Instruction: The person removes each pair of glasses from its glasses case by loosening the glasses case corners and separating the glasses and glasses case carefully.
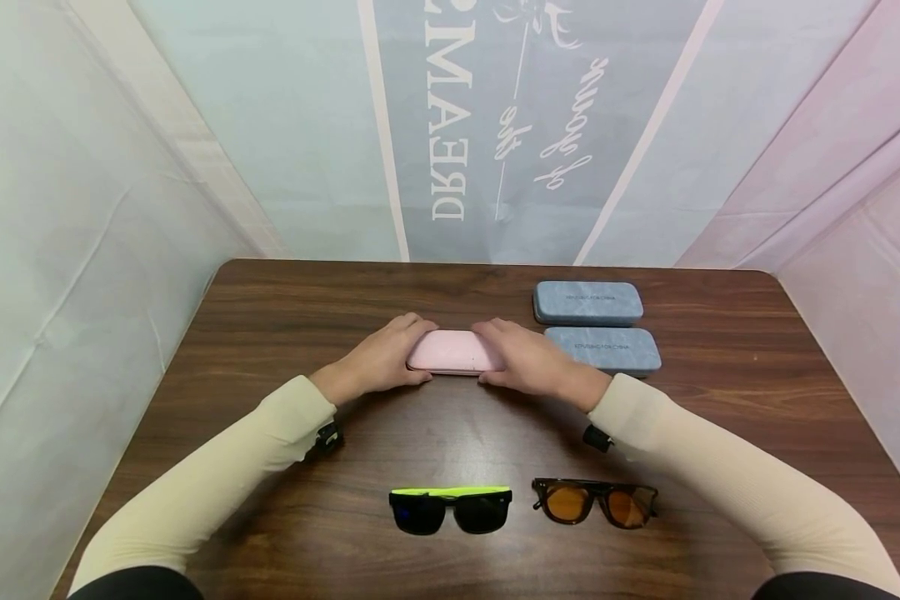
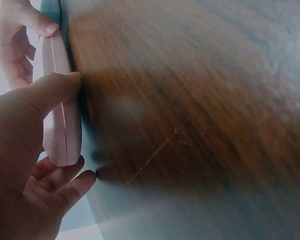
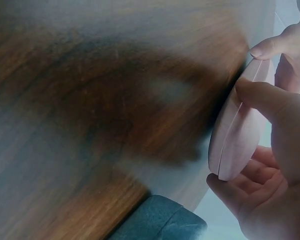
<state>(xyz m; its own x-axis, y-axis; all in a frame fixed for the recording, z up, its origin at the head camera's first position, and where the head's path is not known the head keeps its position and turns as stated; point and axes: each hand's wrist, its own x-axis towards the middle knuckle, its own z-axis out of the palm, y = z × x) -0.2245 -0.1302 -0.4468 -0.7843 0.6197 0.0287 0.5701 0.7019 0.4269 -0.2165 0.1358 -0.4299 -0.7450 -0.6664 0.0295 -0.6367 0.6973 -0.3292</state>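
Observation:
A pink glasses case (image 1: 453, 352) lies near the middle of the brown table, its lid closed along a thin seam. My left hand (image 1: 378, 357) grips its left end, thumb on the near side and fingers round the far side. At the opposite end my right hand (image 1: 528, 358) holds it the same way. Both wrist views show the case's seam, in the left wrist view (image 2: 60, 120) with the left thumb across it, and in the right wrist view the case (image 3: 235, 130) with the right thumb pressed on its edge. The palms hide part of each end.
Two blue-grey glasses cases (image 1: 588, 302) (image 1: 607, 348) lie beyond my right hand, one behind the other. Nearer to me are black sunglasses with lime-green temples (image 1: 450, 510) and dark-framed glasses with orange lenses (image 1: 595, 503). Fabric curtains (image 1: 330, 125) border the table (image 1: 307, 517).

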